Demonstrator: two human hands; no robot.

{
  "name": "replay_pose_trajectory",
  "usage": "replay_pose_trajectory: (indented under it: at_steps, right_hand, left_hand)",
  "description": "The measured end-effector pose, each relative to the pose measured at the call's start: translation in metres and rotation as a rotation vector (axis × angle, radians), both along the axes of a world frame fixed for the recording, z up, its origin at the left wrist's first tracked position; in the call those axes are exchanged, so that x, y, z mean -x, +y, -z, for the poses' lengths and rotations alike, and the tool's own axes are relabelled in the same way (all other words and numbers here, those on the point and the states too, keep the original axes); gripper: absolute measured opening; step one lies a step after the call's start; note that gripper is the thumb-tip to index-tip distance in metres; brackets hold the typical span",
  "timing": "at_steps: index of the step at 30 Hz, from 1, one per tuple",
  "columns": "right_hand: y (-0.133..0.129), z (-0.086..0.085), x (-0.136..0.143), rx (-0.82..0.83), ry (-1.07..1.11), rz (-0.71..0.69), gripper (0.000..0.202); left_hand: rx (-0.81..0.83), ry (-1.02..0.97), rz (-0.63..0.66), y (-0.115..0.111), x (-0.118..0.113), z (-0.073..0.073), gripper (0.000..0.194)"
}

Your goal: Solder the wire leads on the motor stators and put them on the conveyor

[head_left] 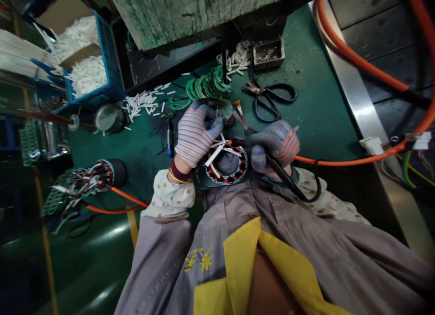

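My left hand (197, 133), in a striped glove, is closed with its thumb and fingertips pinched above a motor stator (243, 167); what lies between the fingertips is too small to make out. Wound with copper and light lacing, the stator ring lies near the table's front edge. Several white sleeves (215, 155) stick out across its top. To its right, my gloved right hand (280, 142) is wrapped round a soldering iron (250, 131) with a thick black cord. The iron's greyish front end points up and left, somewhat blurred.
Scissors (268, 99), a small brush (239, 107) and a metal tray (269, 53) are beyond my right hand. Green strips (209, 84) and loose white tubes (141, 102) lie behind my left. Another stator (110, 172) sits left; an orange hose (346, 162) runs right.
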State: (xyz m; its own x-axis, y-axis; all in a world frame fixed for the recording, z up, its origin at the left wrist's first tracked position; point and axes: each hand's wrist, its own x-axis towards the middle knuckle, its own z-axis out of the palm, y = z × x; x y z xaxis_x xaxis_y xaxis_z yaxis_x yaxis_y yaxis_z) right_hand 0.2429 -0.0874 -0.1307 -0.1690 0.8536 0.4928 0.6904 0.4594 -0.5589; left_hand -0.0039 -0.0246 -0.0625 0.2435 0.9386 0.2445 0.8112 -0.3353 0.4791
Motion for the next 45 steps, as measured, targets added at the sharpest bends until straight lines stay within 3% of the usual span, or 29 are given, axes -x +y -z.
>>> replay_pose_trajectory:
  at_steps: [3, 7, 13, 19, 24, 28, 31, 36, 40, 45]
  right_hand:
    - [-0.009, 0.007, -0.008, -0.061, -0.027, -0.069, 0.047]
    - [-0.009, 0.006, -0.008, 0.020, -0.125, -0.110, 0.050]
    - [-0.006, 0.006, -0.007, -0.043, -0.087, -0.110, 0.050]
    - [0.001, -0.003, -0.007, -0.348, 0.180, -0.162, 0.036]
    - [-0.008, -0.009, 0.000, -0.412, 0.192, -0.013, 0.042]
    - [-0.019, -0.013, 0.033, -0.281, 0.252, 0.238, 0.043]
    - [-0.008, -0.018, 0.055, -0.240, 0.275, 0.268, 0.038]
    - [0.014, -0.020, 0.035, -0.335, 0.308, 0.147, 0.038]
    - [0.001, -0.008, 0.005, -0.307, 0.224, -0.023, 0.051]
    - [-0.005, -0.002, 0.001, -0.303, 0.115, -0.080, 0.057]
  left_hand:
    - [-0.004, 0.077, 0.064, 0.008, 0.006, -0.005, 0.019]
    - [0.044, 0.101, 0.111, 0.018, 0.013, -0.013, 0.021]
    - [0.053, 0.096, 0.130, 0.019, 0.013, -0.010, 0.022]
    - [-0.008, 0.207, 0.092, 0.007, 0.004, -0.012, 0.024]
    - [-0.038, 0.152, 0.047, -0.005, -0.001, -0.005, 0.019]
    - [-0.063, 0.125, 0.030, -0.008, -0.002, 0.001, 0.018]
    - [-0.067, 0.089, 0.056, -0.003, 0.001, 0.002, 0.017]
    - [-0.047, 0.019, 0.107, -0.001, 0.009, 0.000, 0.012]
    - [-0.047, 0.007, 0.108, -0.003, 0.011, 0.002, 0.013]
    - [-0.079, 0.037, 0.105, -0.001, 0.008, 0.005, 0.015]
